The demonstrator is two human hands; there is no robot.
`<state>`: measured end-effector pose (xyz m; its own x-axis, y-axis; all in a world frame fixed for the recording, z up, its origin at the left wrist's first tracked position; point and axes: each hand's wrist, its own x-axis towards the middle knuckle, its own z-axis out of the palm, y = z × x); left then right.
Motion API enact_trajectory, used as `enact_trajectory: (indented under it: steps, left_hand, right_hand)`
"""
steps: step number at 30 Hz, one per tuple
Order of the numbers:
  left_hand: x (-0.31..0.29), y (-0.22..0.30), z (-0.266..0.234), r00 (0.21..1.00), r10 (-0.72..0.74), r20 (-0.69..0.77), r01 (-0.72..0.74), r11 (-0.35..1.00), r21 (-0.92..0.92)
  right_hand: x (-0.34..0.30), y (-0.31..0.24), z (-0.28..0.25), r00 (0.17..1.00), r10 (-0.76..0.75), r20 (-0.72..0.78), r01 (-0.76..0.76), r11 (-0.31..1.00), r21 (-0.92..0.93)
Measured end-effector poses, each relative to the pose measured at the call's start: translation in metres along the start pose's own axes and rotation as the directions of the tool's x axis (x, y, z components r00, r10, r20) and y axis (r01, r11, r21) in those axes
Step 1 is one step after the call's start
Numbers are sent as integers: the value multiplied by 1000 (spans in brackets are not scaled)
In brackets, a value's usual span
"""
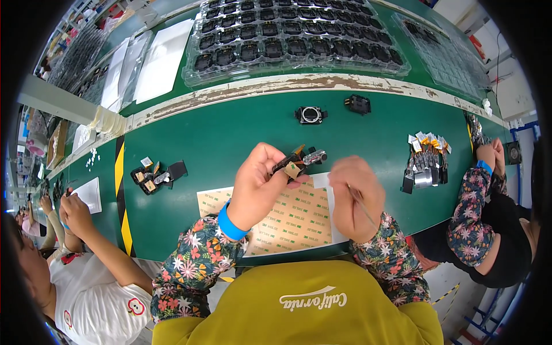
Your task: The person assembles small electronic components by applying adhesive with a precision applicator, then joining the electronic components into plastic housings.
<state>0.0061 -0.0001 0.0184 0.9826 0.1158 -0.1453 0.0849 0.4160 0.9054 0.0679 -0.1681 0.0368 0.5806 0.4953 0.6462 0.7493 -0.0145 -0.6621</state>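
Observation:
My left hand, with a blue band at its wrist, pinches a small black electronic module above the table. The module carries a tan adhesive pad, an orange flex strip and a silvery cylindrical part. To its right, my right hand is closed around thin metal tweezers; motion blurs its fingers and the tool's tips cannot be made out. Beneath both hands lies a tan sheet of adhesive pads on white backing.
Beyond the hands sit two black housings, one with a round white ring, the other plain. Module clusters lie left and right. A clear tray of black parts fills the raised shelf. Co-workers sit on both sides.

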Motion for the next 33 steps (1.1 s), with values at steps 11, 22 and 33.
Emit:
enact_trajectory:
  steps: [11, 22, 33]
  left_hand:
    - [-3, -3, -2, 995, -31, 90, 25, 997, 67]
    - [1, -7, -11, 988, -91, 122, 75, 989, 131]
    - [-4, 16, -23, 992, 106, -71, -98, 989, 110]
  right_hand:
    - [8, 4, 11, 967, 227, 113, -183, 933, -309]
    - [4, 7, 19, 967, 241, 78, -209, 933, -293]
    - [0, -7, 18, 987, 158, 35, -146, 963, -227]
